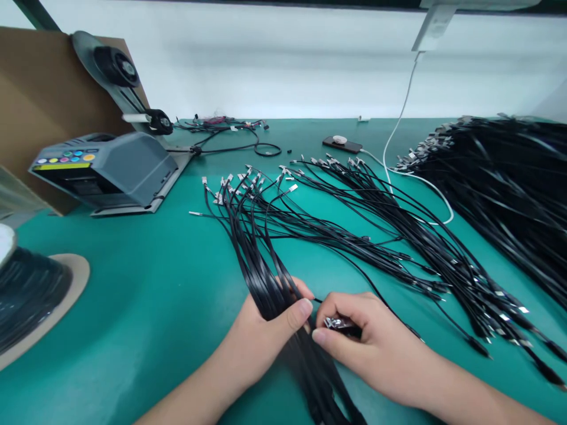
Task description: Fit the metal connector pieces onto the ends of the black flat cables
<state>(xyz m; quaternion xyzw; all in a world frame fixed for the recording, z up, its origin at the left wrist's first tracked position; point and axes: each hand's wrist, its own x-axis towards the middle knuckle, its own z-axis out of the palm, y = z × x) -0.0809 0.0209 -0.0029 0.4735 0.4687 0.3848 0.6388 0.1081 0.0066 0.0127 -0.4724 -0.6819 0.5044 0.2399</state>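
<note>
My left hand [270,330] is wrapped round a bundle of flat black cables [259,271], its thumb lying across them. The bundle runs from white-tagged ends at the middle of the table down past the bottom edge of the view. Close against its right side, my right hand [363,336] is closed round a small shiny metal tool with a dark body [339,323], which looks like a nail clipper. Its thumb and forefinger nearly touch the cables. Right of the bundle lie more thin black cables [345,236] with connectors.
A grey machine [128,168] with coloured buttons stands at the left, near a cable spool [73,283]. Further cables [416,230] and a large black pile [509,177] lie at the right. Behind them are a phone [349,145] and a white cord [401,112].
</note>
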